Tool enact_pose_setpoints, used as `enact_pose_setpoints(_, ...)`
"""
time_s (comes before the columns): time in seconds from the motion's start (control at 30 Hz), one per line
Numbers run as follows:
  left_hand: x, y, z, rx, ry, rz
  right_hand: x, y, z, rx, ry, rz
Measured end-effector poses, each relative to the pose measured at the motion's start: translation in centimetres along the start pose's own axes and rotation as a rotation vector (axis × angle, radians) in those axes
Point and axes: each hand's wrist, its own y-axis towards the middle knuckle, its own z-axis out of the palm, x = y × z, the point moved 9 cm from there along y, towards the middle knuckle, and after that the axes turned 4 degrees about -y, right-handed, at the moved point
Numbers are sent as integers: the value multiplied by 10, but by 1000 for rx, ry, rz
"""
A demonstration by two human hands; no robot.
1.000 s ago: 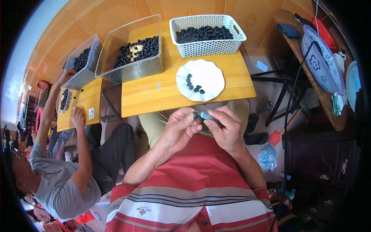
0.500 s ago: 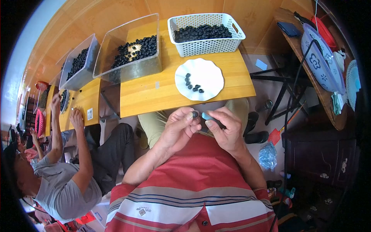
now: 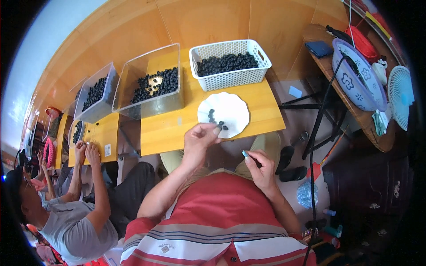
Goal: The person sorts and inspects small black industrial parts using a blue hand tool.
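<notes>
My left hand (image 3: 199,142) reaches over the near rim of a white scalloped plate (image 3: 233,108), thumb and fingers pinched together. Several small dark round beads (image 3: 225,128) lie on the plate, some right at those fingertips; whether one is still in the pinch is hidden. Apart from the plate, to the right and above my lap, my right hand (image 3: 262,170) grips a slim tool with a blue end (image 3: 245,153) and what looks like a thin point.
Behind the plate on the yellow table (image 3: 166,141) stand a white perforated basket (image 3: 230,84) and a clear bin (image 3: 155,106), both holding dark beads. A co-worker (image 3: 80,217) works at the left. A round wooden table (image 3: 324,73) with a basin (image 3: 361,82) is at the right.
My left hand has moved forward from the tool to the plate; a dark bead was in its fingers before. My right hand has drawn lower, keeping the tool. The view has tilted up.
</notes>
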Motion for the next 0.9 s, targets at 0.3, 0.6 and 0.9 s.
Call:
enact_pose_setpoints(0.3,-106,176,39,-85,743,574,-42,-17,-11,-58,105,201)
enact_pose_setpoints(0.6,-20,116,28,319,1253,325,-82,-41,-23,-85,147,406)
enact_pose_setpoints(0.9,15,99,45,685,1512,382,-84,-38,-14,-79,150,347)
